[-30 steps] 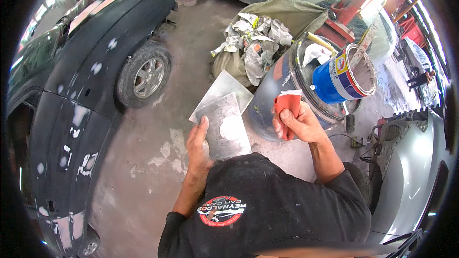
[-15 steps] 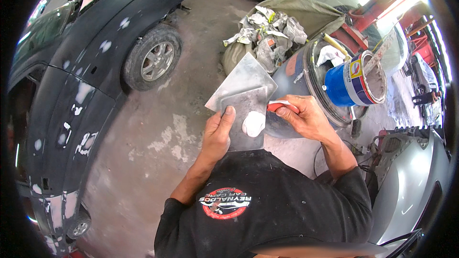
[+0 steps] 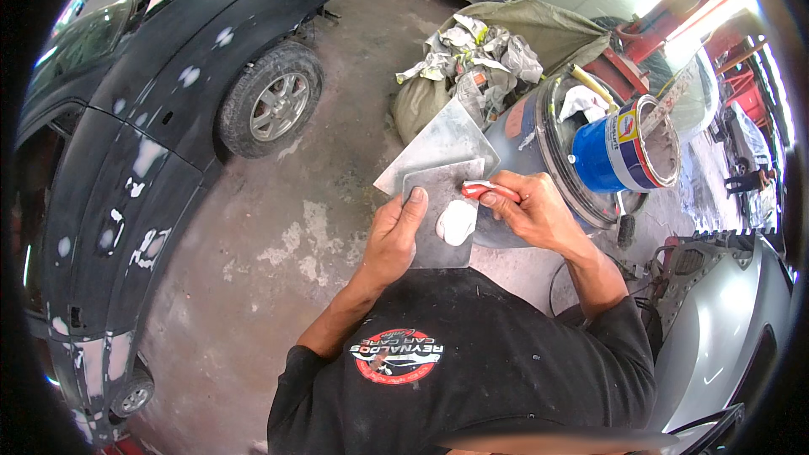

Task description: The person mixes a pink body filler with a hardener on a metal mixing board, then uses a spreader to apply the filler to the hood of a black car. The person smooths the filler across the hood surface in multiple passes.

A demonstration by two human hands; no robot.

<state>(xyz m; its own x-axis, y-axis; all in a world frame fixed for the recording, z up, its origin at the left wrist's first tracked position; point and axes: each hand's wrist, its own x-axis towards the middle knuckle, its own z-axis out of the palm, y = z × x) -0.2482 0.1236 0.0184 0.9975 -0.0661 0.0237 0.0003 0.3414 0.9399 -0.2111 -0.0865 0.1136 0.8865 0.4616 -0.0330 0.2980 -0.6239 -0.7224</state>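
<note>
Flat grey metal sheets are gripped by my left hand (image 3: 394,234), its thumb pressed on top. The nearer sheet (image 3: 430,194) carries a round dollop of white paste (image 3: 456,222). A paler sheet (image 3: 438,145) sticks out behind it, turned at an angle. In my right hand (image 3: 535,212) is a small red tube (image 3: 491,191), pinched between thumb and fingers. Its end is over the nearer sheet's right edge, just above the paste. Whether the end touches the sheet or any paste comes out, I cannot tell.
A blue can (image 3: 619,147) with a stick in it rests on a drum (image 3: 552,131) at the right. Behind are crumpled papers (image 3: 493,67) in a sack. A dark car (image 3: 168,118) with pale patches stands left; silver bodywork (image 3: 716,320) stands right. Far right is a person (image 3: 748,180).
My right hand has brought the red tube left and its end over the sheet, above the paste. My left hand and the sheets have shifted slightly right in the picture.
</note>
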